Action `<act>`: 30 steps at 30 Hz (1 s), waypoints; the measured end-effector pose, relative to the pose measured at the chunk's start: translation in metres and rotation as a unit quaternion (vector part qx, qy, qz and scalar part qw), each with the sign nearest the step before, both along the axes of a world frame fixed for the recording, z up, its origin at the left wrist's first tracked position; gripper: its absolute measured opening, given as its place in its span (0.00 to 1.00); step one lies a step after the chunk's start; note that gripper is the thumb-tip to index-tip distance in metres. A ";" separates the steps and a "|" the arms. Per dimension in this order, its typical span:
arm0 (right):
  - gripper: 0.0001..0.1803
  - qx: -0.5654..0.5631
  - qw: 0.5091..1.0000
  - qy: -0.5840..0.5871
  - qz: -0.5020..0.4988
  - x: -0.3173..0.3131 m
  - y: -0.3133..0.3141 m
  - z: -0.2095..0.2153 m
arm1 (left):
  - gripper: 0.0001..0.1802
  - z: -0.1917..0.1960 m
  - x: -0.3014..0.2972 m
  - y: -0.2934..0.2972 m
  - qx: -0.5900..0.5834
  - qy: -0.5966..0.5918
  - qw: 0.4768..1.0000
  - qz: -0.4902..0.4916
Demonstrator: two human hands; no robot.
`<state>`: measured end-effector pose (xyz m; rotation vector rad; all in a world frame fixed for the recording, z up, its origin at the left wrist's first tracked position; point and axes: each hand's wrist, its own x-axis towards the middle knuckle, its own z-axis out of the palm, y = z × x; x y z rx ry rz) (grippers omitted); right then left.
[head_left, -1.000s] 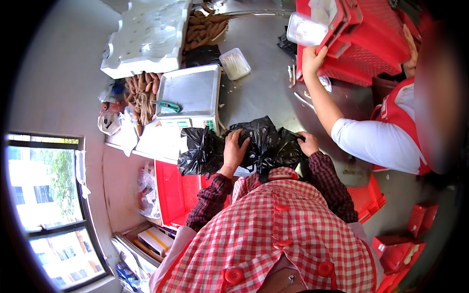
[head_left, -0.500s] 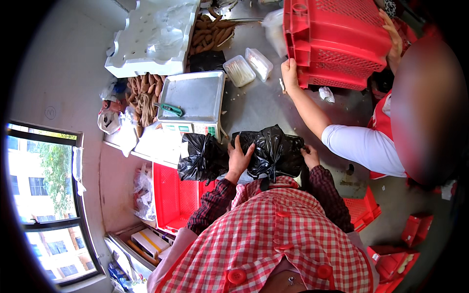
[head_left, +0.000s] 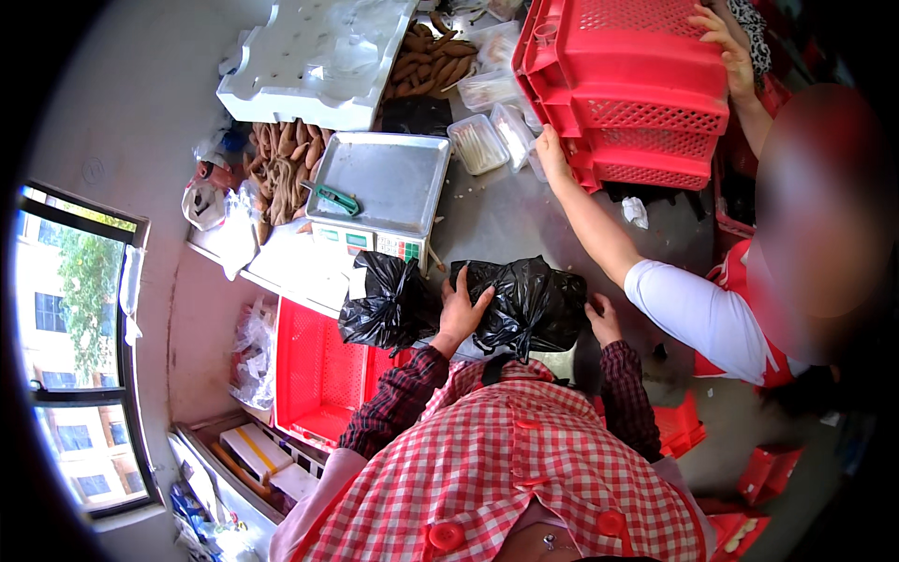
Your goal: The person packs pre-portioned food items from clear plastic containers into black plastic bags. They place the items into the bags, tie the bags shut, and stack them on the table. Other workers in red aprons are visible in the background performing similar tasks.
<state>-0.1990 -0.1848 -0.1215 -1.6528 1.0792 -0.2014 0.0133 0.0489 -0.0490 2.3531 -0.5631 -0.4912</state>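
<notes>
Gripping one of two black bags (head_left: 524, 304) — left hand (head_left: 461, 314) and right hand (head_left: 604, 318), fingers closed

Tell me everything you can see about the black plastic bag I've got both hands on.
The crinkled, glossy black plastic bag looks full and bulging, its thin film gathered in folds. It sits on the grey metal table at the near edge, right of a second black bag. The left hand presses its left side and the right hand its right. Its contents are hidden.

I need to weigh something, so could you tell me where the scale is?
In the head view, the scale sits left of centre on the table, just beyond the black bags, beside the sweet potatoes.
</notes>
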 end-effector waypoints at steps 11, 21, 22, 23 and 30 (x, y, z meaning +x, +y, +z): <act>0.21 0.021 0.999 -0.043 -0.026 0.041 -0.019 0.023 | 0.33 0.149 0.015 0.039 -0.180 -0.103 0.975 -0.082; 0.17 -0.103 0.991 -0.063 0.050 0.146 -0.019 0.088 | 0.31 0.094 0.100 0.154 0.054 -0.185 0.973 0.125; 0.16 -0.117 0.990 -0.061 0.059 0.155 -0.016 0.095 | 0.32 0.079 0.100 0.162 0.065 -0.186 0.973 0.120; 0.16 -0.123 0.988 -0.059 0.069 0.164 -0.011 0.102 | 0.33 0.066 0.097 0.165 0.044 -0.164 0.978 0.120; 0.12 -0.048 0.992 -0.050 0.105 0.186 0.015 0.096 | 0.30 0.063 0.093 0.141 0.016 -0.145 0.984 0.103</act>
